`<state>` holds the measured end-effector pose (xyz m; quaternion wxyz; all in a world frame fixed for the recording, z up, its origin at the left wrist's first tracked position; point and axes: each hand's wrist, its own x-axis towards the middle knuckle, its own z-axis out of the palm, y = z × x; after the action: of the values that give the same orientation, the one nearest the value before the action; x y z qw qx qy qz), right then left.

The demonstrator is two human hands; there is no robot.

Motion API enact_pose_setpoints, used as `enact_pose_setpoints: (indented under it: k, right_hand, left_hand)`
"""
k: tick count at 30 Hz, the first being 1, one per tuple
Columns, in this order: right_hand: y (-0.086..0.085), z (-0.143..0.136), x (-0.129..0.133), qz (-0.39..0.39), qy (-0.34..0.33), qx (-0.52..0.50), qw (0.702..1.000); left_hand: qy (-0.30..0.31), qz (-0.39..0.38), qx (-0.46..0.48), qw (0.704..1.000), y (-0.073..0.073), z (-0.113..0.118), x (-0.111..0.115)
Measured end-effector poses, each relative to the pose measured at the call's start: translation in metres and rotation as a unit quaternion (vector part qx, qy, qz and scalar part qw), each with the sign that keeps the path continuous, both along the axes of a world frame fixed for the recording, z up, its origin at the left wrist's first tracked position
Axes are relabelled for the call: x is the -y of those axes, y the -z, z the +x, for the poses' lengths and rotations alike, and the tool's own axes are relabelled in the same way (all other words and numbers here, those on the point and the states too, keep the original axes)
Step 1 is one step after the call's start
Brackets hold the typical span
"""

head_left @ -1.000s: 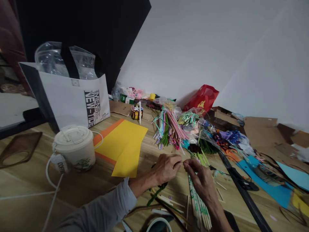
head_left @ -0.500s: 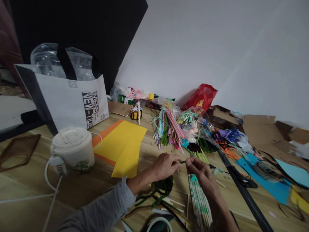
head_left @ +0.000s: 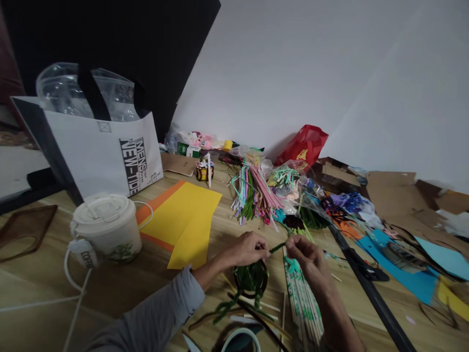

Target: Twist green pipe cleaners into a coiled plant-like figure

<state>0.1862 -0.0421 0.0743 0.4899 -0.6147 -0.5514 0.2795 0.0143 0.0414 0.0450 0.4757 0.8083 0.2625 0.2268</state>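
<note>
Cup [head_left: 242, 331], round and pale-rimmed, is being cropped by the lower edge of the view. To its right, a bundle of pale sticks [head_left: 302, 298] with green markings is being supported by the wooden table [head_left: 224, 222], just left of the right forearm. A mass of dark green strands [head_left: 251, 278] is being partly overlapped by the left hand and wrist.

A green fuzzy stem [head_left: 278, 248] is being held between the hands. One end is being pinched by the thumb and fingers of the left hand [head_left: 252, 248]; the other is being clamped in the fingertips of the right hand [head_left: 305, 252]. The gap between the hands is being bridged by a short exposed length of stem.

Beyond the left forearm, orange paper [head_left: 163, 199] is being partly covered by yellow paper [head_left: 194, 208]. A lidded tub [head_left: 106, 230] is being supported to the left of both.

Farther back, bunched coloured stems [head_left: 256, 190] are being spread across the table. A printed shopping bag [head_left: 95, 151] and a red bag [head_left: 303, 149] are being backed by a black panel [head_left: 146, 44] and a pale wall [head_left: 293, 63] respectively.
</note>
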Motion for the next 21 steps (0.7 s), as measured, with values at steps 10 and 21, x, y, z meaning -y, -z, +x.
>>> enact_pose_setpoints:
  k: [10,21]
  right_hand:
    - [0.003,-0.004,-0.001,0.049,0.051,-0.025,0.997]
    - [0.012,-0.005,-0.007,0.023,0.042,-0.126,0.991]
  left_hand:
    - [0.015,-0.06,0.048,0.997,0.008,0.003,-0.001]
    - [0.07,-0.297,0.157,0.939,0.019,0.002,-0.003]
